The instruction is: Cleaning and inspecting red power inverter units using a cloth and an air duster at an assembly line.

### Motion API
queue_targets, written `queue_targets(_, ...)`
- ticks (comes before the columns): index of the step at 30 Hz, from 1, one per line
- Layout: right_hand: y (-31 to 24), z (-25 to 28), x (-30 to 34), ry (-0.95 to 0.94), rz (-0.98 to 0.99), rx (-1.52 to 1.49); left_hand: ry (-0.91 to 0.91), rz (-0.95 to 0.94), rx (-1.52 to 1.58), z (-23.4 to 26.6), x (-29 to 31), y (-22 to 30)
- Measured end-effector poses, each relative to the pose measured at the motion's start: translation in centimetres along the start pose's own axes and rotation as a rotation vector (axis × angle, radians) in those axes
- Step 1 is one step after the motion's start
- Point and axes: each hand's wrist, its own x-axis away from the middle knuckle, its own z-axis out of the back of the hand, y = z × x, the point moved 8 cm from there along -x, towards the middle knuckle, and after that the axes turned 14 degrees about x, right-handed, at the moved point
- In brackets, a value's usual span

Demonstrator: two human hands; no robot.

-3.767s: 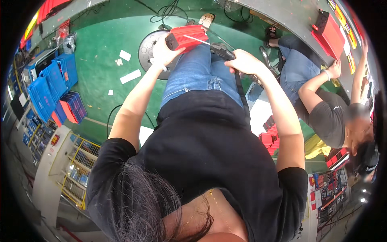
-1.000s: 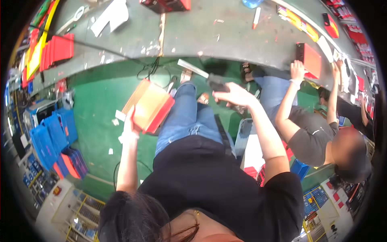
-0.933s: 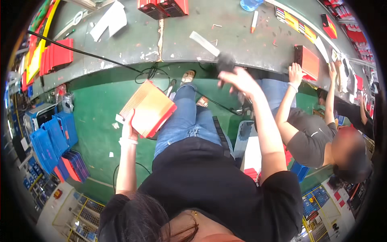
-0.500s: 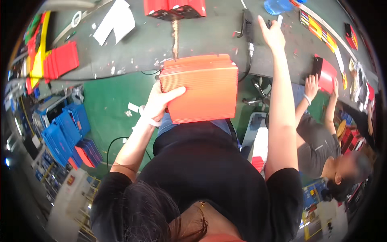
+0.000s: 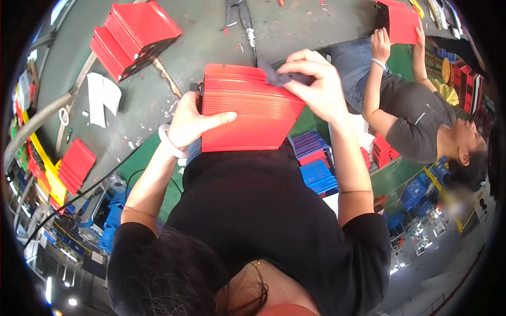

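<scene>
A red ribbed metal housing [image 5: 242,124] is held up in front of my body, at the near edge of the workbench. My left hand [image 5: 192,121] grips its left side, thumb lying across the ribbed face and the fingers hidden behind. In my right hand [image 5: 319,87], a dark grey cloth [image 5: 282,78] is pinched between thumb and fingers. The cloth is at the housing's upper right edge; whether it presses on the metal I cannot tell. A small black part [image 5: 196,87] shows at the housing's upper left.
Two red housings [image 5: 139,34] stand on the dark green bench [image 5: 205,42], beside white paper [image 5: 103,99]. A corded screwdriver [image 5: 245,18] lies beyond my hands. To the right, a co-worker holds another red housing [image 5: 403,22]. Blue and red stacked panels [image 5: 318,176] sit below my right arm.
My right hand has come back from the far right of the bench and now holds a dark cloth at the housing. The view has turned, and the co-worker has raised their housing.
</scene>
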Motion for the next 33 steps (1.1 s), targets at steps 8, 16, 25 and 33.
queue_targets(8, 1.0, -0.9, -0.9, -0.296, 0.085, -0.016, -0.087, -0.016, -0.056, -3.0, -0.4, 1.1)
queue_targets(16, 8.4, 8.2, 0.7, 0.056, -0.037, 0.219, -0.014, -0.075, -0.12, -3.4, 0.0, 0.7)
queue_targets(25, 9.9, 6.6, 3.7, 0.151, -0.226, -0.111, 0.034, -0.138, -0.266, -4.7, 0.4, 1.1)
queue_targets(33, -0.3, 5.3, 6.9, -0.036, 0.196, 0.264, 0.015, -0.188, -0.261, -6.4, 0.9, 1.5)
